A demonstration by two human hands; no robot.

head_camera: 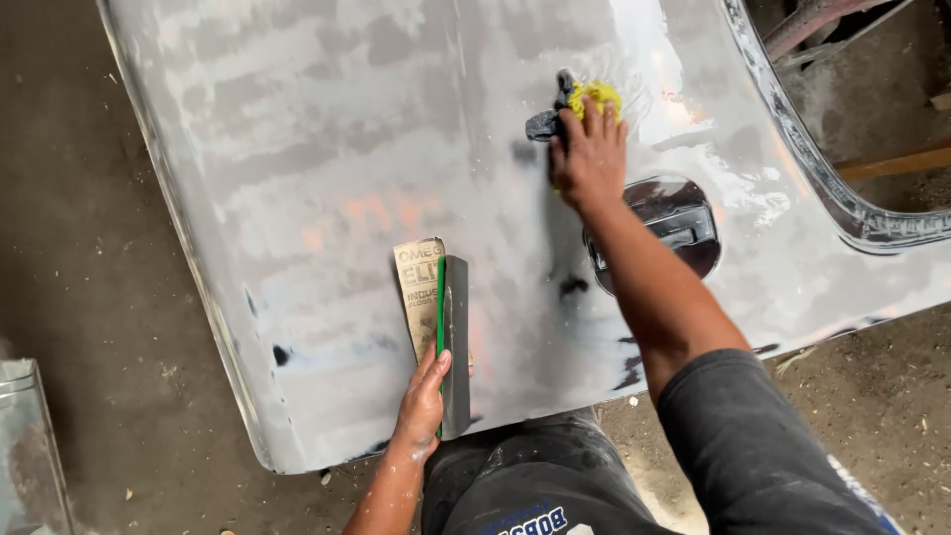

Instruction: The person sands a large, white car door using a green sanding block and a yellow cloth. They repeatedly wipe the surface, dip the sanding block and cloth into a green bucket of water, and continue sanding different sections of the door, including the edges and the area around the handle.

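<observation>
A large grey, sanded car door panel (pixel 327 149) lies flat in front of me, wet and patchy with orange spots. My right hand (pixel 589 154) presses a yellow and dark cloth (pixel 584 99) onto the panel just above the black door handle recess (pixel 669 223). My left hand (pixel 424 406) holds a flat sanding block with a green edge (pixel 448 327), wrapped in a tan sheet of sandpaper (pixel 420 287), resting on the panel near its front edge.
Dusty concrete floor (pixel 79 258) surrounds the panel. The door's window opening with its chrome rim (pixel 822 173) is at the upper right. A clear glass or plastic piece (pixel 30 446) lies at the lower left. My knees are against the panel's near edge.
</observation>
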